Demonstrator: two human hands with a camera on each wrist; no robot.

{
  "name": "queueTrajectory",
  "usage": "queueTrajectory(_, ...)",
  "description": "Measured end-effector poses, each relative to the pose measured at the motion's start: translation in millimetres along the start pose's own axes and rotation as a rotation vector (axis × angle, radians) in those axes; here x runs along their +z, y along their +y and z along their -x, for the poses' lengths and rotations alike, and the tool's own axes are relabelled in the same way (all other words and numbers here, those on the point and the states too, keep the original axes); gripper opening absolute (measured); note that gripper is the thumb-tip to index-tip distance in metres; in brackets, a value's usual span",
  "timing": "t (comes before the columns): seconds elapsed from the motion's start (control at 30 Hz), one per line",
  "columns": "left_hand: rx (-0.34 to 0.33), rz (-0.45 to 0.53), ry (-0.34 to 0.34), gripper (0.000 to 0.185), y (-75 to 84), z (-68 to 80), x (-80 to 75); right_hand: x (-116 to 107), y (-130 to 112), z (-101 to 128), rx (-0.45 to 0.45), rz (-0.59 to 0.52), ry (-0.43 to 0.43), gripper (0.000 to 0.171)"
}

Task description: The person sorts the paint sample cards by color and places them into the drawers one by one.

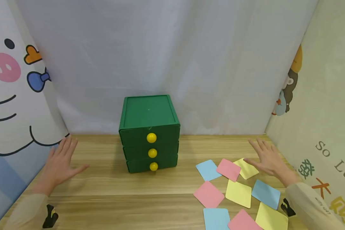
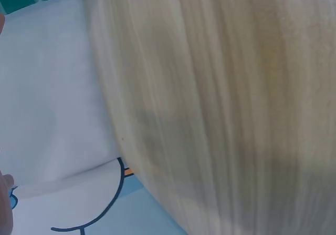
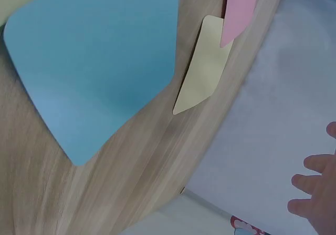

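In the head view my left hand [image 1: 60, 164] is at the left side of the table, fingers straight and thumb spread, holding nothing. My right hand [image 1: 270, 159] is at the right side, also with straight fingers, beside a yellow card [image 1: 248, 169]. Between the hands, toward the back, stands a green drawer box [image 1: 149, 111] with three drawers stacked up, each with a round yellow knob [image 1: 151, 138]. All three drawers look closed. Blue, pink and yellow cards lie at the front right, among them a blue card [image 3: 100, 67] that looms large in the right wrist view.
The wooden table [image 1: 103, 204] is bounded by a pale cloth [image 1: 218, 64] at the back. Printed panels flank it: a cartoon panel [image 1: 5, 127] on the left and a lettered one [image 1: 327, 127] on the right. Some cards overlap, like a pink card [image 1: 228, 169] on a yellow one.
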State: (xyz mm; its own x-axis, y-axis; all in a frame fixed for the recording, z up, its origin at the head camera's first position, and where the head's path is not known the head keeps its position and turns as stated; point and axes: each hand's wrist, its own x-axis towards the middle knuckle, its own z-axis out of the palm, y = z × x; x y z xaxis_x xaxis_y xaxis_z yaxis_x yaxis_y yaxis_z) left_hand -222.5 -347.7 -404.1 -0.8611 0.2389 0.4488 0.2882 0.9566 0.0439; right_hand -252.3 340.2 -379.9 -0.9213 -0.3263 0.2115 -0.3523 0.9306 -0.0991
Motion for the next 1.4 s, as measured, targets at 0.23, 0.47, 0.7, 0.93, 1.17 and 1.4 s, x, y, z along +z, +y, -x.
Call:
queueTrajectory(0.23, 0.099, 0.062, 0.081, 0.106, 7.6, -17.7, -14.6, 0.4, 3.3, -0.3, -0.028, -0.046, 0.010, 0.077)
queueTrajectory(0.47, 0.144, 0.115, 0.094, 0.102, 32.9, -38.9, -30.0, 1.8, 4.1, -2.6, -0.088, -0.053, 0.043, 0.073)
queueTrajectory(0.7, 0.257, 0.083, 0.160, 0.097, 53.0, -61.4, -38.0, 4.9, 2.9, -5.0, -0.107, -0.058, 0.047, 0.074)
queueTrajectory(0.93, 0.343, 0.125, 0.230, 0.090, 70.1, -79.1, -38.2, 6.3, 0.0, -5.8, -0.109, -0.063, 0.039, 0.075)
queueTrajectory(1.17, 0.432, 0.157, 0.318, 0.088, 85.1, -94.8, -31.7, 9.2, -6.4, -9.6, -0.079, -0.095, 0.021, 0.076)
queueTrajectory(1.4, 0.446, 0.147, 0.289, 0.085, 91.0, -100.8, -29.4, 6.9, -19.1, -17.8, -0.092, -0.145, 0.029, 0.074)
